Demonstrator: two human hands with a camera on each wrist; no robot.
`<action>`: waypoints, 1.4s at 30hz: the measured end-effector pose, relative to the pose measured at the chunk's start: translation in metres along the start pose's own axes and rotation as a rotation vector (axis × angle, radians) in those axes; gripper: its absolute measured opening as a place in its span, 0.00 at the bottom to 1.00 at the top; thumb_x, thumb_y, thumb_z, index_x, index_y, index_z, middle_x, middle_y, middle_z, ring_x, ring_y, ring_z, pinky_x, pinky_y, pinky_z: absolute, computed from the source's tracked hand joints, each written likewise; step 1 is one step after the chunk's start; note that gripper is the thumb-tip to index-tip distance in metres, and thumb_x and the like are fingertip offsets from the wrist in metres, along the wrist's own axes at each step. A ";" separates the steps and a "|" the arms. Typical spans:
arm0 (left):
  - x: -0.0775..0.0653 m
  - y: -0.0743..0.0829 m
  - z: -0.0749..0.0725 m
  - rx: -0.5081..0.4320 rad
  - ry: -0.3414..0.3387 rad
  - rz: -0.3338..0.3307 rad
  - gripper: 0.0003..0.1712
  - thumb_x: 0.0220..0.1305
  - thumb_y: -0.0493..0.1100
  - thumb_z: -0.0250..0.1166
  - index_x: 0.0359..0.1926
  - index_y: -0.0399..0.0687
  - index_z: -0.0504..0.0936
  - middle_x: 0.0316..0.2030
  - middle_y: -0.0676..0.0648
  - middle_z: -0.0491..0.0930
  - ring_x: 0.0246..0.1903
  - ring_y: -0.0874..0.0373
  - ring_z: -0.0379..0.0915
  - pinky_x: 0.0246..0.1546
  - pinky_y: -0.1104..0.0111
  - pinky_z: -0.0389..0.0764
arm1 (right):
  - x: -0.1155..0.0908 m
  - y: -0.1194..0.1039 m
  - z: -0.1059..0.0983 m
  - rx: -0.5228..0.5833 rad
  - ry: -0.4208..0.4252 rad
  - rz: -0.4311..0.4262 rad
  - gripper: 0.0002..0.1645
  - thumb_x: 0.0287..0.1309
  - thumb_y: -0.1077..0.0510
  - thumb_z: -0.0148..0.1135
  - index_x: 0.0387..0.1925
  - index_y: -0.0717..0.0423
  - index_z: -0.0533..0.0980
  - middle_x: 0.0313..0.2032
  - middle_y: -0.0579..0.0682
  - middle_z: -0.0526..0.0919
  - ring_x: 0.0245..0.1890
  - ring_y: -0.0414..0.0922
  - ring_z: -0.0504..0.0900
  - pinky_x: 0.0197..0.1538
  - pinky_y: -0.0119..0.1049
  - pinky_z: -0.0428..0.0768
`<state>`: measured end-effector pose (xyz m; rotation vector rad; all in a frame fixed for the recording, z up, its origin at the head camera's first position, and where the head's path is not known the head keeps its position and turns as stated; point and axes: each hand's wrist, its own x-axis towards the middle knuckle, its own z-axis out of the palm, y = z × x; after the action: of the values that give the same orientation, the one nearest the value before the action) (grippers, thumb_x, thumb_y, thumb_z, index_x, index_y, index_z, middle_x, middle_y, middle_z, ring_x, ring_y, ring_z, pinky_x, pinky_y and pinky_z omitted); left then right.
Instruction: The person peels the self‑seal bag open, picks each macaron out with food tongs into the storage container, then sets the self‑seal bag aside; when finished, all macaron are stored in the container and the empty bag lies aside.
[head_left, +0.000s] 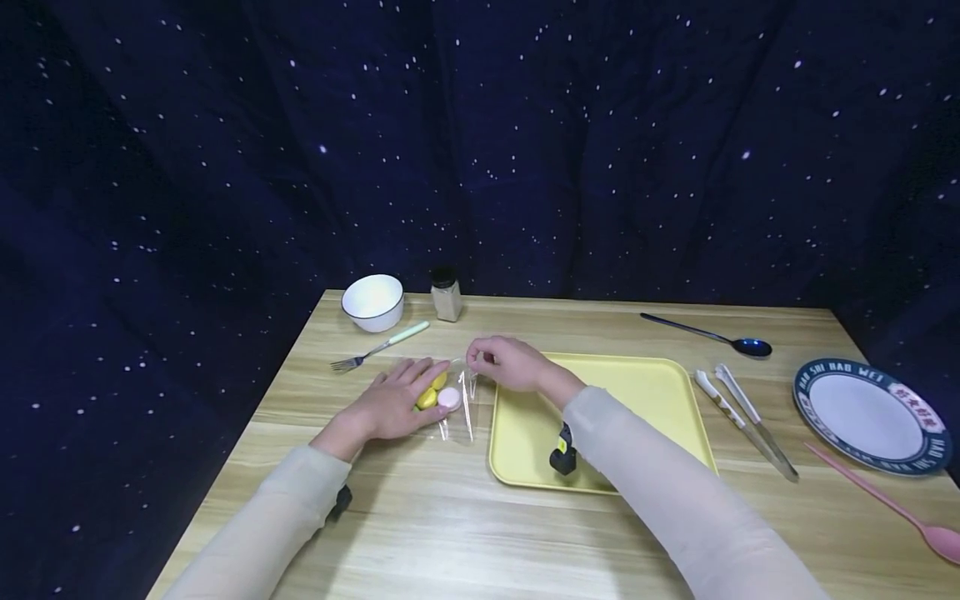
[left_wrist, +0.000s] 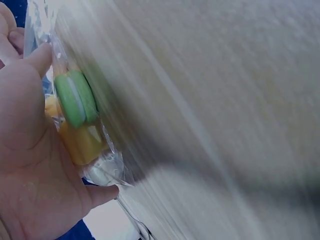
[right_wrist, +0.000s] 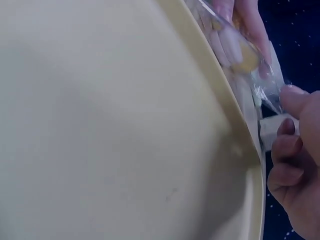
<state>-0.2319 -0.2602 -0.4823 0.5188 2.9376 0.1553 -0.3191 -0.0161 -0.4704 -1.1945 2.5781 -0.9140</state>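
While the left hand (head_left: 393, 400), its fingers long and spread, presses on one clear, crinkled plastic bag (head_left: 461, 427), the right hand (head_left: 510, 362) pinches the bag's edge near a corner, its other fingers curled. The bag lies on one pale wood-grained table (head_left: 420, 517), just left of one smooth yellow rectangular tray (head_left: 660, 387) with rounded corners and a raised rim. At least four rounded, matte pieces show through the film: two yellow pieces (head_left: 427, 398), one pale pinkish-white disc (head_left: 449, 399) and one green sandwich-like piece (left_wrist: 75, 97) with a pale middle band.

Beyond the hands stand one white, dark-rimmed round bowl (head_left: 378, 321) and one faceted clear jar (head_left: 447, 302) with a black lid; nearer lies one metal fork (head_left: 408, 332) with a pale green handle. To the tray's right are two white-handled metal utensils (head_left: 738, 393), one shiny dark spoon (head_left: 752, 347), one round plate (head_left: 866, 414) with a lettered blue rim, and one pink spoon (head_left: 943, 542).
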 end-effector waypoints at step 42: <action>-0.007 0.001 0.005 0.092 0.094 0.088 0.46 0.65 0.70 0.48 0.75 0.58 0.44 0.72 0.41 0.49 0.70 0.39 0.43 0.66 0.42 0.47 | -0.024 -0.009 -0.006 -0.140 -0.027 -0.025 0.30 0.63 0.43 0.59 0.65 0.33 0.64 0.21 0.39 0.73 0.20 0.38 0.70 0.25 0.35 0.72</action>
<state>-0.2245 -0.2609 -0.4863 0.6721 3.0259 0.0557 -0.2993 0.0003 -0.4632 -1.2671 2.6492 -0.7267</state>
